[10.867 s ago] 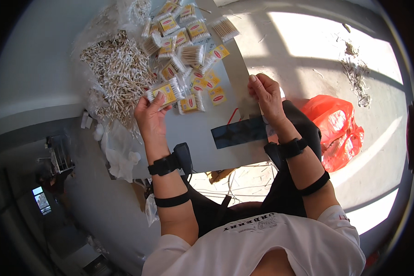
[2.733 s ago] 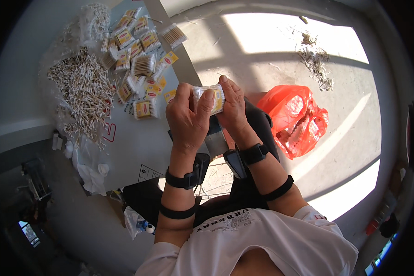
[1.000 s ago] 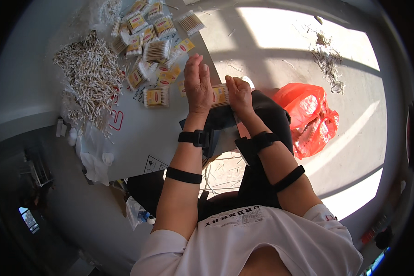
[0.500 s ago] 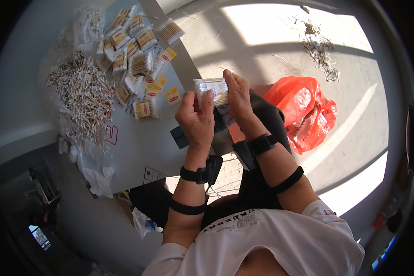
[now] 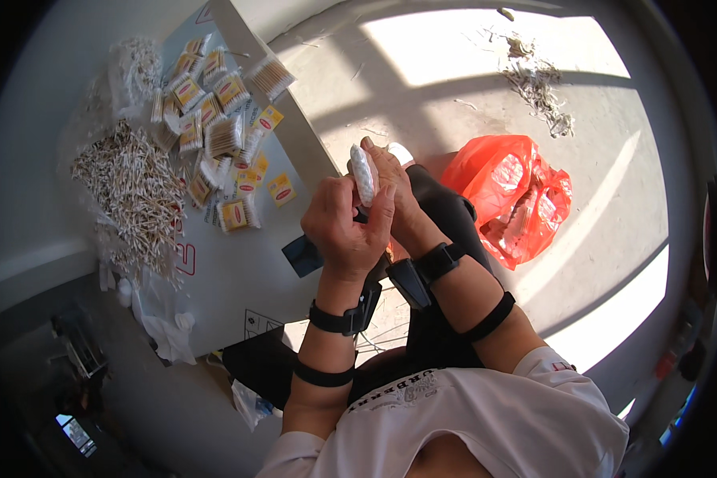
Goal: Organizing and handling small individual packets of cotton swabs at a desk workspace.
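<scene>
Both my hands hold one small clear packet of cotton swabs (image 5: 363, 173) edge-on above the table's corner. My left hand (image 5: 344, 227) grips it from the left, thumb against its side. My right hand (image 5: 394, 187) pinches it from behind, partly hidden by the left hand. On the white table (image 5: 231, 279) to the left lie a loose heap of cotton swabs (image 5: 131, 191) and several filled packets with yellow labels (image 5: 215, 119). A dark rectangular object (image 5: 303, 255) rests on the table by my left wrist.
An orange plastic bag (image 5: 514, 199) sits on the concrete floor to the right of my legs. Scattered swabs (image 5: 538, 80) litter the floor farther off. Crumpled clear plastic (image 5: 163, 327) hangs at the table's near edge. Both forearms carry black straps.
The packet has turned from flat-on to edge-on between my hands, which stay raised over the table's corner. Much earlier, both hands were down on the table among the packets.
</scene>
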Action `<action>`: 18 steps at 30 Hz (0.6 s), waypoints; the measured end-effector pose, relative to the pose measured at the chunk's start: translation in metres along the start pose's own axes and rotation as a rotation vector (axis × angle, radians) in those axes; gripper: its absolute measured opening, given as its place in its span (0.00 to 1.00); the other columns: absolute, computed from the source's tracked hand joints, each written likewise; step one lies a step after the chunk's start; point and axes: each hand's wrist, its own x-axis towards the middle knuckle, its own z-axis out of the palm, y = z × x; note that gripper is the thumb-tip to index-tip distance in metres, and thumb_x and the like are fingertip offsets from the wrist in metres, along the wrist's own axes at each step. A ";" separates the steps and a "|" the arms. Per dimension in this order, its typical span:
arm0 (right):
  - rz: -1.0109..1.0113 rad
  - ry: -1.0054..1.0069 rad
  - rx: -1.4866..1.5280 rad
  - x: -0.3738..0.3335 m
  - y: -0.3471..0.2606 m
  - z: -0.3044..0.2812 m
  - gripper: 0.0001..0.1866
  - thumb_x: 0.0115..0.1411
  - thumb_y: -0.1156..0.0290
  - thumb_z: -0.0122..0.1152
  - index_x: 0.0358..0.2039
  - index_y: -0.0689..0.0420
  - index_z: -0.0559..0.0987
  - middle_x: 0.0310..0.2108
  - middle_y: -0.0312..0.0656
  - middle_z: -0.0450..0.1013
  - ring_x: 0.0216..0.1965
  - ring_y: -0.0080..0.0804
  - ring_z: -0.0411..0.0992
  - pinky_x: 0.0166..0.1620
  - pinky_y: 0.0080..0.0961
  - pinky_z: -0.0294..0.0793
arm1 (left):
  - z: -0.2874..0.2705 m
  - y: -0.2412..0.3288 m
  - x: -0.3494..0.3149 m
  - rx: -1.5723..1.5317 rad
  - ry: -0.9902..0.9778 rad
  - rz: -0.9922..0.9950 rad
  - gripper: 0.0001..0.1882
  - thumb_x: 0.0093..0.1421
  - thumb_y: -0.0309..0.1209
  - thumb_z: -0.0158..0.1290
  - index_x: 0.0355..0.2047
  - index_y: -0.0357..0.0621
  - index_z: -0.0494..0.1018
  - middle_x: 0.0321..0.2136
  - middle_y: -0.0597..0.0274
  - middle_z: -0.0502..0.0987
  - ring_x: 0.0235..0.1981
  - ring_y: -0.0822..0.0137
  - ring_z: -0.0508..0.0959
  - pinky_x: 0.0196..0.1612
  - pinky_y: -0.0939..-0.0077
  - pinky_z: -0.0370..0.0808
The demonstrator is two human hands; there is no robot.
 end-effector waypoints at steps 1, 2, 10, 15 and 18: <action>0.029 -0.046 0.050 0.001 0.000 0.000 0.18 0.65 0.56 0.48 0.24 0.54 0.72 0.18 0.32 0.68 0.17 0.19 0.65 0.19 0.17 0.64 | -0.001 0.001 -0.001 0.001 -0.002 0.002 0.13 0.55 0.34 0.59 0.24 0.41 0.68 0.16 0.70 0.65 0.15 0.78 0.60 0.18 0.83 0.59; 0.028 -0.047 0.053 0.001 0.001 0.001 0.18 0.65 0.56 0.48 0.24 0.54 0.72 0.18 0.32 0.68 0.17 0.19 0.65 0.19 0.17 0.64 | -0.002 0.001 -0.003 -0.215 0.023 -0.152 0.12 0.56 0.35 0.58 0.25 0.40 0.68 0.18 0.68 0.68 0.16 0.77 0.64 0.19 0.81 0.62; 0.084 -0.182 0.160 0.002 0.005 -0.005 0.16 0.64 0.61 0.50 0.29 0.62 0.74 0.24 0.40 0.74 0.22 0.24 0.73 0.25 0.20 0.75 | -0.012 -0.001 0.012 -0.922 -0.006 -0.592 0.10 0.58 0.29 0.55 0.38 0.37 0.72 0.25 0.71 0.71 0.24 0.83 0.67 0.23 0.91 0.63; 0.104 -0.161 0.159 0.003 0.012 -0.009 0.16 0.65 0.61 0.49 0.30 0.62 0.75 0.23 0.39 0.74 0.23 0.24 0.74 0.25 0.20 0.76 | -0.021 -0.006 0.014 -0.879 -0.159 -0.594 0.08 0.57 0.26 0.56 0.37 0.37 0.74 0.25 0.71 0.72 0.23 0.84 0.66 0.23 0.90 0.61; 0.102 -0.244 0.125 0.000 0.017 -0.011 0.16 0.65 0.62 0.49 0.30 0.62 0.75 0.23 0.38 0.73 0.22 0.23 0.73 0.25 0.20 0.75 | -0.014 -0.009 0.009 -0.820 -0.192 -0.558 0.06 0.56 0.26 0.55 0.34 0.37 0.74 0.23 0.71 0.71 0.22 0.85 0.65 0.23 0.90 0.60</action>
